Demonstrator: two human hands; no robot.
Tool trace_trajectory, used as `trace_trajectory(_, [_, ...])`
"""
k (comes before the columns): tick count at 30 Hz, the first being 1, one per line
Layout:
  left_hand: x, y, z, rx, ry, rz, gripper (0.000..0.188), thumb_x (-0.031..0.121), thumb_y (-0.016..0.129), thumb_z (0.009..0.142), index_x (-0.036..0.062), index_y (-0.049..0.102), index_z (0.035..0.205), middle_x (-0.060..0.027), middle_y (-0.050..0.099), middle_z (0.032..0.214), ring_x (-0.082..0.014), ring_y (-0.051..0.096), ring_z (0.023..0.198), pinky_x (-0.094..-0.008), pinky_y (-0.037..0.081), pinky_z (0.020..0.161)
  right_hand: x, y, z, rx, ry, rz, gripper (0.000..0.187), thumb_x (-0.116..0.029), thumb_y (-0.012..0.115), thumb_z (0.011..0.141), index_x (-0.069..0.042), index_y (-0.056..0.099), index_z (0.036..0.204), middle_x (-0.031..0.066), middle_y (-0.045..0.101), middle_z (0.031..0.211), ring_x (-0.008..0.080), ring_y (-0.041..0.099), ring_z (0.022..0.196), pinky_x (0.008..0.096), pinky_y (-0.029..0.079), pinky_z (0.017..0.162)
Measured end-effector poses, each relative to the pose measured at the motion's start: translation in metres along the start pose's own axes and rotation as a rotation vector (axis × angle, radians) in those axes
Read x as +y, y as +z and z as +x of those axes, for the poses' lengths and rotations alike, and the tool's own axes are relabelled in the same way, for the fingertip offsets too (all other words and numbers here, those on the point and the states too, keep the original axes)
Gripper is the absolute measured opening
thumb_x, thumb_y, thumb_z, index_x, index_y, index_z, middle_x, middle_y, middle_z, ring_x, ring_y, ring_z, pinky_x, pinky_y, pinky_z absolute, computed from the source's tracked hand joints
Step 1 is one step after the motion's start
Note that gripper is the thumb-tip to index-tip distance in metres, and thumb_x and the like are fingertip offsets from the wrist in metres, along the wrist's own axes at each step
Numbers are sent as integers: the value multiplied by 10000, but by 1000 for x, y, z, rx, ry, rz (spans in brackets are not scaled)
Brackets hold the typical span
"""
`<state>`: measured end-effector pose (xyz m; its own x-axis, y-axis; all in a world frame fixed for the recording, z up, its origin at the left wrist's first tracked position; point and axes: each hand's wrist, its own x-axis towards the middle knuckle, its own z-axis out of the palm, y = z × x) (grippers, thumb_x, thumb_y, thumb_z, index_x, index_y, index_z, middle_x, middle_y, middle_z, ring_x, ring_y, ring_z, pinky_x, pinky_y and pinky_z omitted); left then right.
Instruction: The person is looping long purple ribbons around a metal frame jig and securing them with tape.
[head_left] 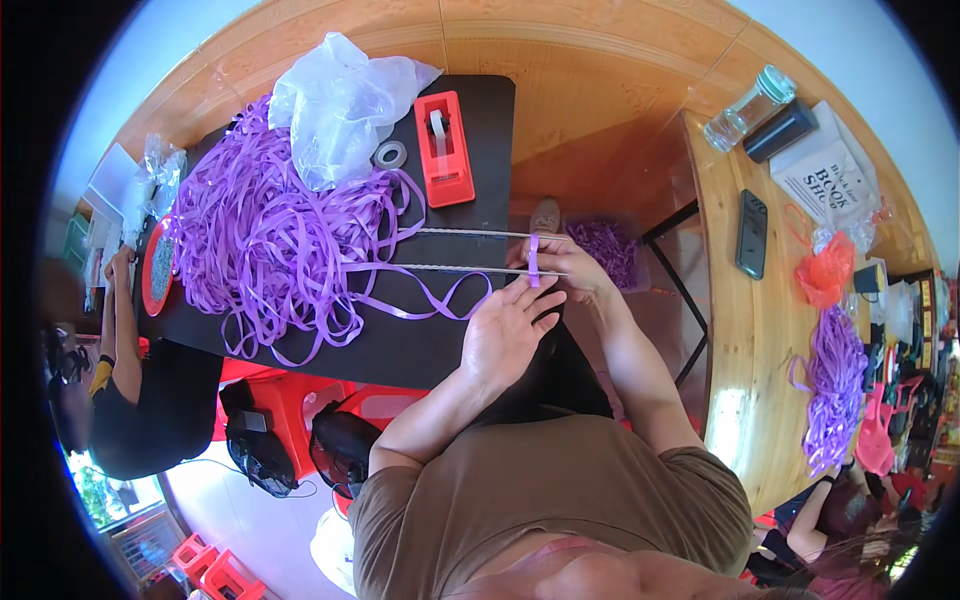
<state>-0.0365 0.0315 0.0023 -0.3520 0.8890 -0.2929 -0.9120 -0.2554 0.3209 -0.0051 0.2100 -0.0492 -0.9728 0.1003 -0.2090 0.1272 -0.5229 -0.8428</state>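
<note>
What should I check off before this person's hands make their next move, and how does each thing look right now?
1. Purple ribbon strip spans both thin rods: ok, it crosses both near their right-hand ends.
2. Rods uncrossed: ok along their visible lengths, which run side by side.
3. Right hand holds the rods firmly: cannot tell; it is at their ends, but its grip is partly hidden.
4. Left hand open: ok, palm up, fingertips near the strip.
5. Purple ribbon pile neatly ordered: not ok, its loops are jumbled.
6. Red tape dispenser clear of the rods: ok.
</note>
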Motion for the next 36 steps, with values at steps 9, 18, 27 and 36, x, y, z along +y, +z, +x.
trace_trajectory(9, [0,0,1,10,7,0,567,374,426,906,-22,388,1309,-180,432,1346,-310,432,1215,-392,340,971,9,-1,7,-54,13,182,126,-116,642,851,-36,589,933,66,592,956,142,589,801,259,494,713])
trace_trajectory(18, [1,2,0,8,-2,-22,481,348,430,909,-1,459,1239,-174,470,1314,-313,440,1209,-386,345,957,5,6,9,53,-38,115,200,-56,632,847,-34,608,1044,71,645,882,152,631,803,261,521,690])
trace_trajectory(27, [2,2,0,5,-3,-26,472,348,417,918,2,461,1236,-168,469,1318,-305,441,1211,-381,346,956,-2,6,-4,109,-98,295,457,-7,566,859,-32,447,1300,126,627,923,214,629,834,308,523,753])
trace_trajectory(36, [1,1,0,-10,1,-25,484,349,422,916,-6,450,1244,-158,473,1314,-293,447,1199,-376,355,954,5,18,-9,-21,-173,530,444,-210,462,922,-41,442,1332,173,583,978,307,582,946,398,492,820])
